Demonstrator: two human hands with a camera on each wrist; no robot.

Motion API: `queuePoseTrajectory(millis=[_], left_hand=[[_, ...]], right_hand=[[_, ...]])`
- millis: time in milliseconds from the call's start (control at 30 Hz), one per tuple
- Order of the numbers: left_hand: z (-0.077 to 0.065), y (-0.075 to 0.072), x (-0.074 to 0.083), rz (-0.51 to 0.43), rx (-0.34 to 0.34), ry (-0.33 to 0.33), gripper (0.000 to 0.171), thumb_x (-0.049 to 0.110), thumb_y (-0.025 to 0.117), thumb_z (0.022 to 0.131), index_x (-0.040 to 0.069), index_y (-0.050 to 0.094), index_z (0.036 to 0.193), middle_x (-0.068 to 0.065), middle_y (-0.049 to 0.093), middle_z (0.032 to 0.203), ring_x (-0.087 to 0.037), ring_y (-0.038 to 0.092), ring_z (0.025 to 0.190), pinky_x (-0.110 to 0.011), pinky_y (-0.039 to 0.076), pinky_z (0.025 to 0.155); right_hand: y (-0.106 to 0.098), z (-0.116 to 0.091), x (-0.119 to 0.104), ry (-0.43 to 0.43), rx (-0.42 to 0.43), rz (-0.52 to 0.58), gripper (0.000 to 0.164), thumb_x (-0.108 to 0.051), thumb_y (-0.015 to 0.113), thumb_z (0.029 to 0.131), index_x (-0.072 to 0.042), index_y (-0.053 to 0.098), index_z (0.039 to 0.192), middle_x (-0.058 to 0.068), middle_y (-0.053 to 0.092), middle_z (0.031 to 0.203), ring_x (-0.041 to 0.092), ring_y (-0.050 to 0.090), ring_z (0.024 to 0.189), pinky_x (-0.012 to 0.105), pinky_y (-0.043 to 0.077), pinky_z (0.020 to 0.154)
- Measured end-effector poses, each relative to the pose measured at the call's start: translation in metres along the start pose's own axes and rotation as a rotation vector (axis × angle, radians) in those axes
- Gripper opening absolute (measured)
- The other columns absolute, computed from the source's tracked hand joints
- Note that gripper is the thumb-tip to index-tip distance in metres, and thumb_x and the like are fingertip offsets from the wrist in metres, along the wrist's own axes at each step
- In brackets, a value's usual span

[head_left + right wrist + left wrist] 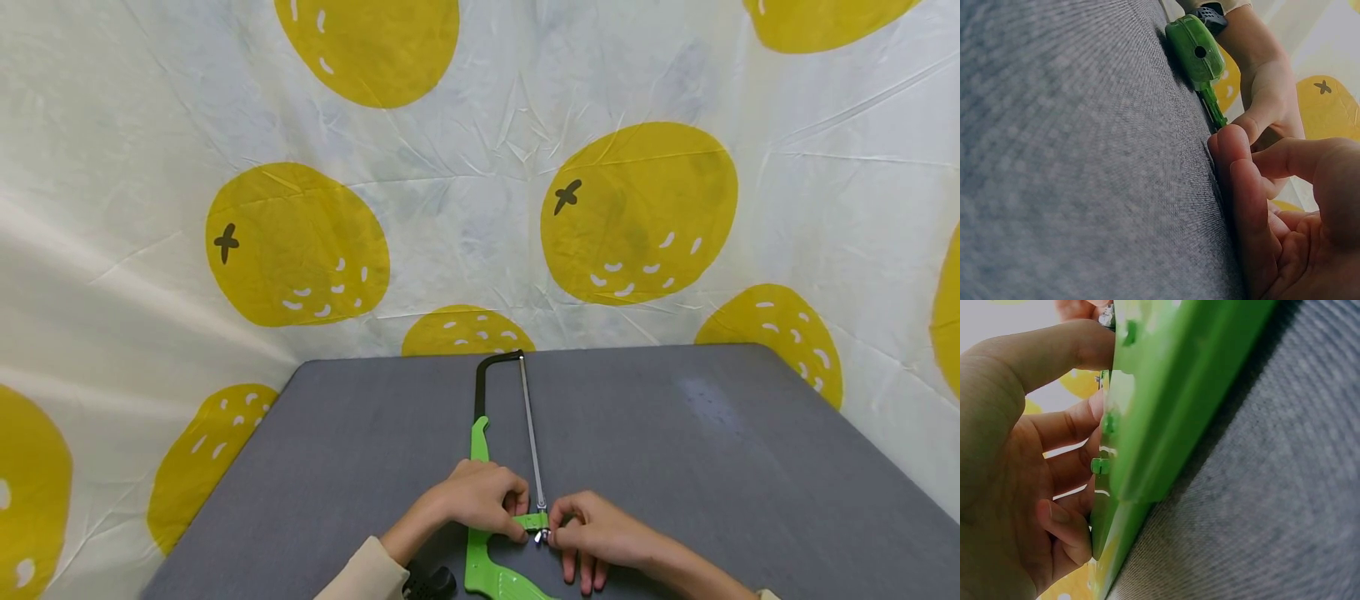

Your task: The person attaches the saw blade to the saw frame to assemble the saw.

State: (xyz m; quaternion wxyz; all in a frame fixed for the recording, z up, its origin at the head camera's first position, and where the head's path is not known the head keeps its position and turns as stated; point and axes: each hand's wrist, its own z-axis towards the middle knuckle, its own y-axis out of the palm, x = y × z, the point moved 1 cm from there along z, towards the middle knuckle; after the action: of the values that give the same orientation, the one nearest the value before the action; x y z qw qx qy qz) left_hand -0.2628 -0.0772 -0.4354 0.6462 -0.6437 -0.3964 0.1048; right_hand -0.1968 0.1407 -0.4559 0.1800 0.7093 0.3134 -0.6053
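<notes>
A hacksaw (477, 546) lies on the grey surface, its green handle towards me and its black bow at the far end. The silver blade (532, 433) runs along its right side. My left hand (483, 498) grips the green frame near the short crosspiece, thumb and fingers on it in the left wrist view. At the blade's near end sits a small silver wing nut (539, 537). My right hand (603, 533) pinches at it with thumb and index finger; the fingertips partly cover it. In the right wrist view, the fingers hide the nut behind the green handle end (1194, 53).
The grey padded table (360, 450) reaches back to a white cloth (465, 225) printed with yellow fruit. A black strapped device (429, 583) shows beside the left wrist at the bottom edge. A pale patch (708, 400) marks the table at the right.
</notes>
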Motion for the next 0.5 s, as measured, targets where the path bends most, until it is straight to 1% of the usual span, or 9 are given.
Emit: queuePoseTrajectory(millis=[500], left_hand=[[-0.0006, 0.0002, 0.0018, 0.006, 0.005, -0.006, 0.024, 0.045, 0.084, 0.079, 0.034, 0.063, 0.076, 0.021, 0.054, 0.064, 0.0, 0.048, 0.054, -0.024, 0.039, 0.053]], right_hand=[[-0.0002, -0.0002, 0.0002, 0.002, 0.0, 0.004, 0.012, -0.012, 0.062, 0.095, -0.001, 0.064, 0.098, 0.001, 0.069, 0.064, 0.002, 0.062, 0.043, 0.02, 0.047, 0.039]])
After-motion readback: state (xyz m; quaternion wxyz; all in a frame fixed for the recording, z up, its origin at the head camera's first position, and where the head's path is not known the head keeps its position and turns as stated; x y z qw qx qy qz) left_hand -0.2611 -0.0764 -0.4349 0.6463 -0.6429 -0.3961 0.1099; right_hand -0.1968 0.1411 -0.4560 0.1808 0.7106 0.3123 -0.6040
